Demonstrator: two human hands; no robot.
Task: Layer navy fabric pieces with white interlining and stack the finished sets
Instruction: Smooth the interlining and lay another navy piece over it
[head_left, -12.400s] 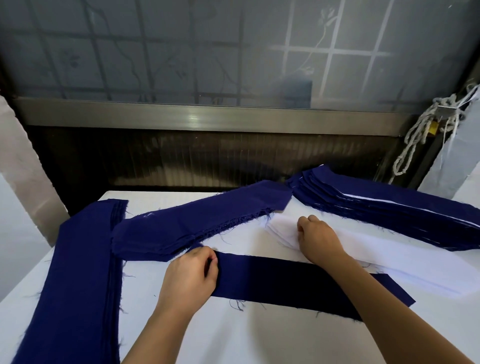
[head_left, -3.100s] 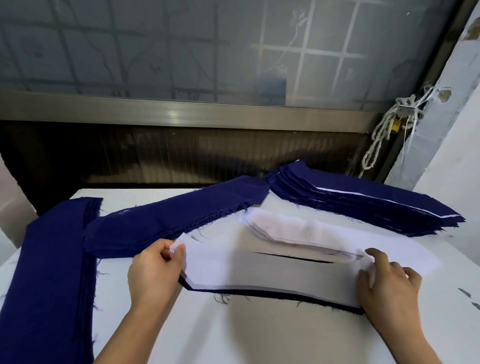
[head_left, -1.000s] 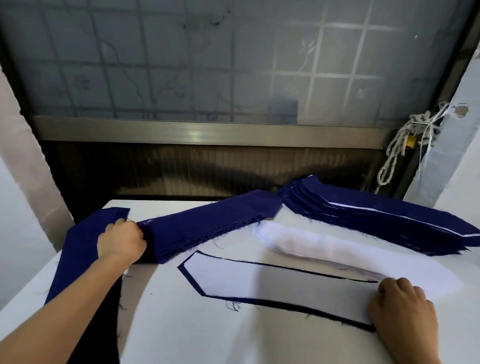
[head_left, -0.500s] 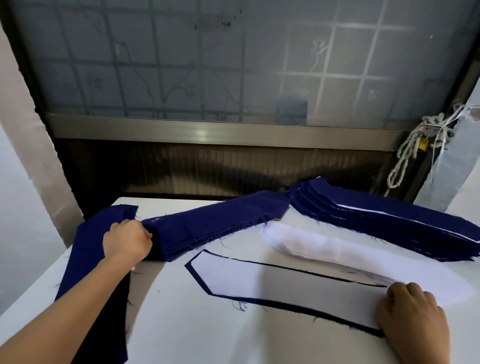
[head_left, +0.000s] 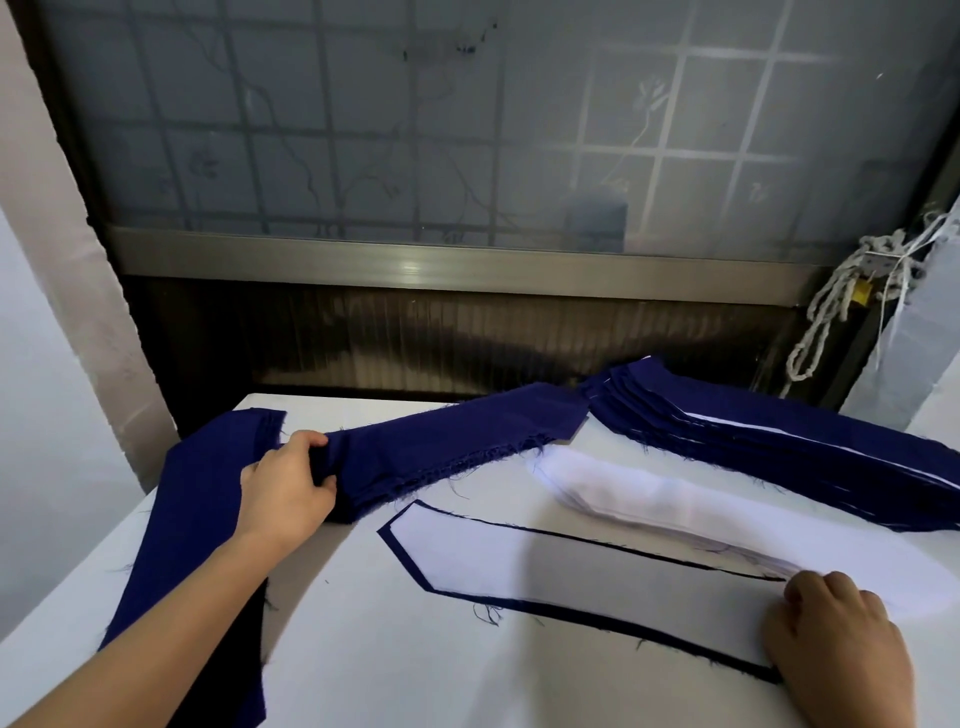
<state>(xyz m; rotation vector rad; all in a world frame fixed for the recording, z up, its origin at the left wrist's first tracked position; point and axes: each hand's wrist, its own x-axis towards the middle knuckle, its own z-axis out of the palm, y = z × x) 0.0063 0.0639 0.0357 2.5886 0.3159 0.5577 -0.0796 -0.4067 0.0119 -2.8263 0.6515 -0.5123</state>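
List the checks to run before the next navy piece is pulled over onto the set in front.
1. Left hand grips the left end of the navy pile: ok.
2. Only one layer gripped: cannot tell.
3. Right hand rests on the set's right end, steadying it: ok.
4. White interlining lies flat inside the border of the navy piece: ok.
5. Finished stack lies apart from the set: ok.

Probably a garment workroom: cut navy fabric stacks (head_left: 457, 447), white interlining pile (head_left: 649, 493), white table (head_left: 415, 654), frosted window (head_left: 415, 130).
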